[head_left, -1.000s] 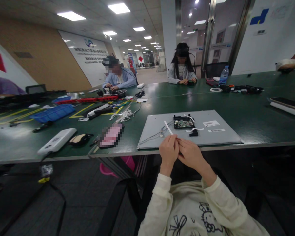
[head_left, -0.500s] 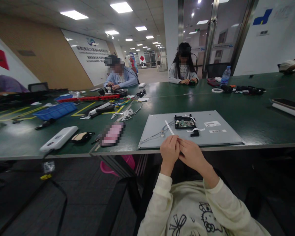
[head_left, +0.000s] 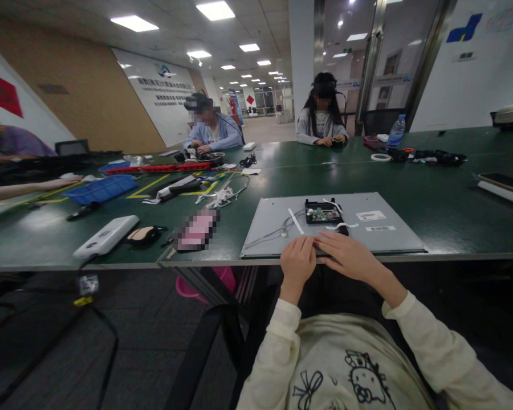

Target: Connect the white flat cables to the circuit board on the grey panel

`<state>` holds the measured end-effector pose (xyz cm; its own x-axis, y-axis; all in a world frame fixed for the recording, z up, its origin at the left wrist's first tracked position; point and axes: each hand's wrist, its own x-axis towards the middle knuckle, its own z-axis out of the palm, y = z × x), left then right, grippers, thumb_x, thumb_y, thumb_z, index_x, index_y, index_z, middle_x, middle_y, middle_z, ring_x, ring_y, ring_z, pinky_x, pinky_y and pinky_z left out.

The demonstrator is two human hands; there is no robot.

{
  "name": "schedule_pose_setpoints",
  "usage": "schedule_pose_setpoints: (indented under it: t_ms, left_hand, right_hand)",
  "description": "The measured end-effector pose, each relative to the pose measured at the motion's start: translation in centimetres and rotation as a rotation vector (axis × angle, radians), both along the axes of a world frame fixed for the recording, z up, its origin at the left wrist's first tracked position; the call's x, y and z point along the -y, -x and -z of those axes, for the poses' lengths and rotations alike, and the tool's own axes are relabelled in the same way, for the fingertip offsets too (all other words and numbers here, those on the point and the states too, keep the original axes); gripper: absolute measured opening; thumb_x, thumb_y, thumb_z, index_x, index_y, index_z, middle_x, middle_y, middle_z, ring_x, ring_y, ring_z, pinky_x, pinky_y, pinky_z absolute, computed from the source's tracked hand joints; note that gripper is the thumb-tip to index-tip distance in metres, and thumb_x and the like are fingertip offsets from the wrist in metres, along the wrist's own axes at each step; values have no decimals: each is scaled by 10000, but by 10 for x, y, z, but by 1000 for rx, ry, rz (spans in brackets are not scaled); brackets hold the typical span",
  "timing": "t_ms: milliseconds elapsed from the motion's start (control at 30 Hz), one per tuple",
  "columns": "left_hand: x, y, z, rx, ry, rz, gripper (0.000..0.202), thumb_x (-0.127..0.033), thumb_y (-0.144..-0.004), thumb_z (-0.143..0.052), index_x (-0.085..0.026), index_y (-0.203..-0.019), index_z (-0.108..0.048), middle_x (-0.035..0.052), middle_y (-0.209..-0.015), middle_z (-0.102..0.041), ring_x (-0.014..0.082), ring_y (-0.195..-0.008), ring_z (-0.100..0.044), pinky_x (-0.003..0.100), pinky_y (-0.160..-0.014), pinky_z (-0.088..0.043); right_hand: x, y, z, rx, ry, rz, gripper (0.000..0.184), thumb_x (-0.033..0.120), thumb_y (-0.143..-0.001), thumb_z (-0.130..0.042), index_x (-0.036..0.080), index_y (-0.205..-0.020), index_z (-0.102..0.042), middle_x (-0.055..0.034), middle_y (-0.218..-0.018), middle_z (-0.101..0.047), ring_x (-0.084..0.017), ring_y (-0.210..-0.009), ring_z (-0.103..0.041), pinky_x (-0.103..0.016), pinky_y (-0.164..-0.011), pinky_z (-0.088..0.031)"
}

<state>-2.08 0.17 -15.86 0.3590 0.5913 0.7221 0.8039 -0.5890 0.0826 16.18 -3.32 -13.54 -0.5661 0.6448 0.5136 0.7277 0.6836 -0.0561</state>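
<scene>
A grey flat metal panel (head_left: 277, 210) lies on the table in front of me. On it sit a black plastic frame with a green circuit board (head_left: 324, 213), grey wires (head_left: 267, 232) and several white tape strips (head_left: 295, 221). My left hand (head_left: 298, 263) is closed above the panel's near edge; whatever its fingers hold is hidden. Beside it, my right hand (head_left: 350, 255) has its fingers stretched out, the tips by the left hand's fingers and over the panel. Part of the black piece below the board is covered by the right hand.
Left of the panel lie a pink phone (head_left: 196, 229), a beige-and-black mouse (head_left: 145, 234) and a white power bank (head_left: 106, 236). Farther off stand a blue tray (head_left: 100, 189) and crumpled white strips (head_left: 222, 197). A bottle (head_left: 396, 132) is at the back right. Co-workers sit around the table.
My right hand has opened out from its closed pose beside the left, its fingers straightening and its wrist shifting right. A co-worker's arm has come in at the left.
</scene>
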Motion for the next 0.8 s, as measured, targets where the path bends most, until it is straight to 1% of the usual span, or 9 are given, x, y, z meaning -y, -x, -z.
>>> schedule_pose_setpoints:
  t_ms: [100,200,300,367,467,533,633,700,800]
  left_hand:
    - [1,0,-1,2,-6,7,224,-138,-889,-487,-201,-1018,-659,64,-929,-711,203,-846,-635,336,-757,-438]
    - [1,1,-1,-6,3,11,233,-131,-881,-485,-201,-1022,-657,69,-934,-709,204,-856,-635,335,-757,-441]
    - [-1,2,1,-16,11,10,238,-127,-873,-486,-199,-1026,-653,77,-955,-708,204,-873,-638,332,-767,-444]
    - [-1,3,2,-24,11,15,239,-125,-871,-484,-200,-1026,-650,77,-961,-708,206,-885,-639,334,-776,-444]
    - [-1,3,0,-27,12,25,234,-123,-867,-486,-205,-1016,-647,74,-946,-708,209,-890,-638,337,-777,-442]
    - [0,3,-1,-19,8,28,234,-120,-861,-495,-204,-1018,-647,72,-938,-707,210,-887,-638,335,-771,-442]
    - [1,2,-2,-14,4,21,245,-116,-856,-497,-203,-1027,-649,71,-940,-709,211,-878,-640,336,-772,-444]
    - [1,2,0,-14,5,18,255,-117,-855,-495,-202,-1037,-652,74,-947,-711,212,-881,-643,336,-780,-445]
    - [0,2,3,3,0,23,264,-126,-863,-485,-199,-1051,-655,85,-968,-714,217,-905,-647,341,-800,-447]
  right_hand:
    - [3,3,-1,29,-31,39,445,252,-917,-520,178,-1355,-540,-84,-1371,-549,-232,-1374,-377,-485,-1135,-323]
    - [6,6,-6,50,-44,97,414,277,-928,-507,226,-1335,-560,-68,-1394,-530,-255,-1392,-340,-556,-1148,-237]
    - [8,3,-8,51,-43,190,408,342,-927,-513,277,-1326,-567,-52,-1488,-418,-296,-1426,-257,-624,-1136,-157]
    - [6,-5,-7,50,-22,260,459,405,-915,-524,307,-1363,-530,-40,-1535,-338,-318,-1442,-202,-651,-1124,-126]
    - [0,-27,-6,65,33,345,605,533,-872,-551,331,-1433,-445,-43,-1565,-270,-345,-1454,-135,-689,-1101,-91]
    - [-3,-43,-7,76,83,375,685,597,-841,-561,342,-1458,-406,-45,-1580,-225,-359,-1459,-93,-700,-1092,-95]
    - [-5,-57,-9,76,178,361,708,611,-840,-552,373,-1479,-360,-33,-1598,-163,-357,-1463,-77,-681,-1090,-165]
    - [-6,-60,-10,69,228,333,710,605,-847,-548,385,-1488,-337,-31,-1604,-135,-353,-1463,-84,-663,-1088,-208]
    - [-7,-60,-10,60,255,305,714,604,-850,-548,374,-1492,-336,-38,-1607,-114,-349,-1463,-96,-623,-1102,-235]
